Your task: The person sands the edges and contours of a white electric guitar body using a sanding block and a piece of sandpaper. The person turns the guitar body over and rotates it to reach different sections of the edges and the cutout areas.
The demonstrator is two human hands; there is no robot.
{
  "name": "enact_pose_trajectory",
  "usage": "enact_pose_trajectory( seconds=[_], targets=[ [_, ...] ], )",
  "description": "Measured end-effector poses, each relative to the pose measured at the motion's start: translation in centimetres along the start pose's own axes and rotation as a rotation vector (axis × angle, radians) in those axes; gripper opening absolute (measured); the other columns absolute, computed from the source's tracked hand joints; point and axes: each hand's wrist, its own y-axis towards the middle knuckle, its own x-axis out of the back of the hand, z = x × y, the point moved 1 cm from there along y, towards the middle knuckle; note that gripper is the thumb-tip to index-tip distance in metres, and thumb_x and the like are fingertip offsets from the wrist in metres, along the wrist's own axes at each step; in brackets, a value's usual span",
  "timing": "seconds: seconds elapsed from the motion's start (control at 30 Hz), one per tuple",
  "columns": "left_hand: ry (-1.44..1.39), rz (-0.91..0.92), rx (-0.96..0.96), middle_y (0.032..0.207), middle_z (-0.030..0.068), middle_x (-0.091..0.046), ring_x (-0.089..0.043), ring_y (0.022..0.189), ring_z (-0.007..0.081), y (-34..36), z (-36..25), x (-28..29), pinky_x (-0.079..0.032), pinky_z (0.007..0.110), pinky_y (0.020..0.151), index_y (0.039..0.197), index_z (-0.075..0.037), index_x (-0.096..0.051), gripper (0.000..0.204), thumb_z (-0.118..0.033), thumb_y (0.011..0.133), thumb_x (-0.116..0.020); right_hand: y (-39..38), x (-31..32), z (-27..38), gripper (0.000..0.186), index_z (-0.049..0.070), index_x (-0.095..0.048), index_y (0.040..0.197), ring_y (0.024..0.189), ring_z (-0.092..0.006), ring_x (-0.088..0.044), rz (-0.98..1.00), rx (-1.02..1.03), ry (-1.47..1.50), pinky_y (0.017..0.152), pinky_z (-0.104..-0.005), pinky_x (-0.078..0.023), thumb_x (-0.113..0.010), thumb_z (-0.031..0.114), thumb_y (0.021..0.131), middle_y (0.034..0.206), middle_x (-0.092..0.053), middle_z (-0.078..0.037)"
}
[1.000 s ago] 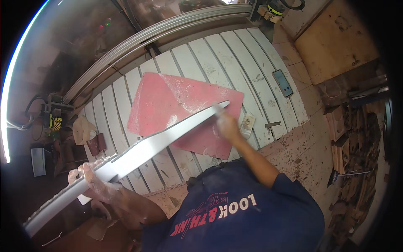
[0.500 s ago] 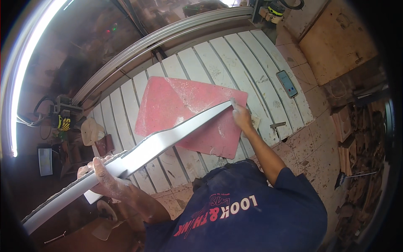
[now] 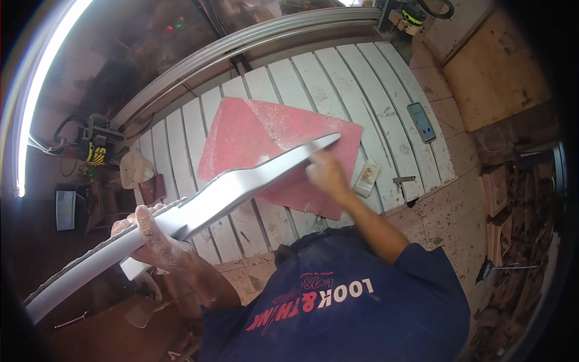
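A long, curved, white-painted piece (image 3: 220, 192) with a rough dark edge runs slantwise from the lower left to a narrow tip over the table. My left hand (image 3: 161, 244), dusty with white powder, wraps round it near a side branch, thumb on top. Close to the tip, my right hand (image 3: 326, 175) is curled against the piece; its fingertips are blurred, and whatever they may hold is hidden. Beneath the far part of the piece lies a dusty red sheet (image 3: 289, 123).
The white slatted table (image 3: 329, 78) carries a phone (image 3: 421, 122), a small pale brush-like thing (image 3: 366, 178) and a metal strip (image 3: 404, 179). A metal rail (image 3: 253, 43) spans the back. At left are a cap (image 3: 135, 169) and a machine head (image 3: 95, 151). Wood pieces (image 3: 503, 241) are stacked right.
My right hand has moved from the tip back along the white piece toward me, leaving the tip bare. My left hand keeps its hold. The view has shifted slightly.
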Motion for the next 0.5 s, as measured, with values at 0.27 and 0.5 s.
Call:
enact_pose_trajectory(
  seconds=[0.27, 0.5],
  targets=[
    [0.006, -0.029, 0.010, 0.085, 0.0068, -0.049, -0.056, 0.071, 0.0172, -0.4, 0.1, 0.9, -0.056, 0.034, 0.065, 0.100, -0.007, -0.047, 0.026, -0.011, 0.093, -0.072, 1.3, 2.0, -10.4, 0.063, 0.006, -0.054, 0.146, 0.128, -0.0346, -0.060, -0.223, 0.080, -0.071, 0.110, -0.0383, -0.047, -0.048, -0.003, 0.085, 0.147, -0.055, -0.020],
    [0.025, -0.071, 0.055, 0.084, 0.0058, -0.048, -0.055, 0.071, 0.0172, -0.6, 0.8, 2.1, -0.056, 0.033, 0.066, 0.101, -0.007, -0.048, 0.027, -0.011, 0.092, -0.073, -2.4, -0.4, 5.7, 0.063, 0.005, -0.057, 0.144, 0.136, -0.0318, -0.055, 0.137, 0.301, 0.103, 0.115, -0.0374, -0.043, -0.050, -0.004, 0.081, 0.147, -0.055, -0.021]
  ],
)
